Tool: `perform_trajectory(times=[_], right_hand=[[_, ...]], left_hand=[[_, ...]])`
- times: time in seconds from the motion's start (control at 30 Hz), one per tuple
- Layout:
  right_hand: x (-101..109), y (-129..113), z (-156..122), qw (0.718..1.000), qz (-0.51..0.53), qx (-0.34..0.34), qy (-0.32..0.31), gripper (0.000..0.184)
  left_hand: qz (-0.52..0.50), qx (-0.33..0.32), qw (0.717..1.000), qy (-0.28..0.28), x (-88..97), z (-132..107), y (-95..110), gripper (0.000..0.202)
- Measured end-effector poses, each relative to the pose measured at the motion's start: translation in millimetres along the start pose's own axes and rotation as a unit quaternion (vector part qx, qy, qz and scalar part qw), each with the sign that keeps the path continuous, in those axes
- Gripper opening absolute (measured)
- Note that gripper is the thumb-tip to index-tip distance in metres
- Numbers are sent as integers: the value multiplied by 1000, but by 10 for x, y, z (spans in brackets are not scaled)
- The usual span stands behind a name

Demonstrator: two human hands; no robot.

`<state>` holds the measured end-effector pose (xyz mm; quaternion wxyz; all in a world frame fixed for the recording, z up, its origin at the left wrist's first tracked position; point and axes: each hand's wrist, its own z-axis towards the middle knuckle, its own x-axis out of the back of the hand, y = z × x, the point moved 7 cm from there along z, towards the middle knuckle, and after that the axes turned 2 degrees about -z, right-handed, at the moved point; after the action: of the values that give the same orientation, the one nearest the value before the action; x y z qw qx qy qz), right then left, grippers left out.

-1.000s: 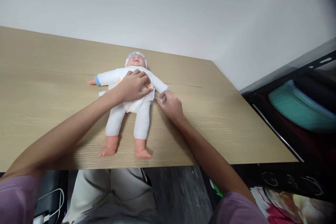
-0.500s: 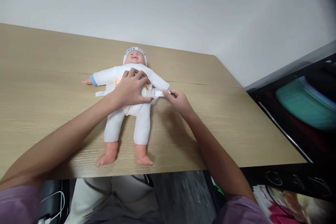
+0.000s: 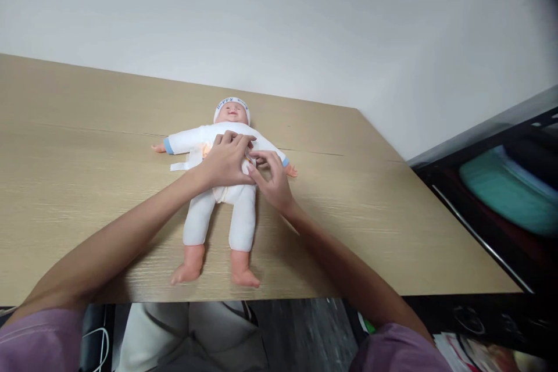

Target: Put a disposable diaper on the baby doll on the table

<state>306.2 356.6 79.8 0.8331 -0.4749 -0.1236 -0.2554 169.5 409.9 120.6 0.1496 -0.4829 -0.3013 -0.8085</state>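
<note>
A baby doll (image 3: 242, 226) in a white suit with blue cuffs and a printed cap lies on its back, feet toward me. A white diaper (image 3: 221, 193) is between its legs and folded up over its belly. My left hand (image 3: 226, 161) rests across the diaper's front, fingers spread and thumb apart, pressing it to the belly. Close beside it, my right hand (image 3: 274, 183) pinches the diaper's right fastening tab against the front; its fingers mostly hide the tab. On the left, the other tab (image 3: 179, 167) sticks out loose over the table.
The doll lies on a wooden table (image 3: 349, 215) with a pale wall (image 3: 261, 23) behind. A dark frame holding a teal object (image 3: 505, 186) stands along the right edge. Below the front edge are my legs (image 3: 161, 331) and, lower right, several colourful packets (image 3: 471, 351).
My right hand has moved left, bringing the stretched tab from beside the doll onto the diaper's front. My left hand stays on the belly. The whole view has shifted slightly.
</note>
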Motion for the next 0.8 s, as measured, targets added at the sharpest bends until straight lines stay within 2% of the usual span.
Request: perform_trajectory(times=[0.1,0.2,0.27,0.33,0.47,0.57,0.67,0.73,0.8], right_hand=[[-10,-108,-177,991,-71,101,-44,53],[-55,-110,-227,976,-132,150,-91,65],[-63,-96,-217,964,-177,167,-106,68],[-55,-102,-213,953,-212,184,-114,71],[-2,-143,-238,944,-243,198,-100,70],[51,-213,-205,955,-232,176,-55,61],[26,-369,-51,970,-201,138,-16,49],[-107,-548,110,973,-179,138,-37,43],[-308,-741,284,970,-169,155,-85,38]], left_hand=[[-42,-6,999,-20,28,8,-38,98],[-151,-28,987,-44,149,-3,-98,102],[-245,-35,968,-32,288,-55,-192,87],[-291,-9,956,16,429,-173,-396,66],[-193,104,968,119,548,-629,-989,46],[-85,158,976,122,491,-967,-1315,39],[-13,182,979,88,406,-1121,-1447,35],[1,194,979,66,368,-1136,-1471,33],[-2,205,978,46,356,-1122,-1481,32]])
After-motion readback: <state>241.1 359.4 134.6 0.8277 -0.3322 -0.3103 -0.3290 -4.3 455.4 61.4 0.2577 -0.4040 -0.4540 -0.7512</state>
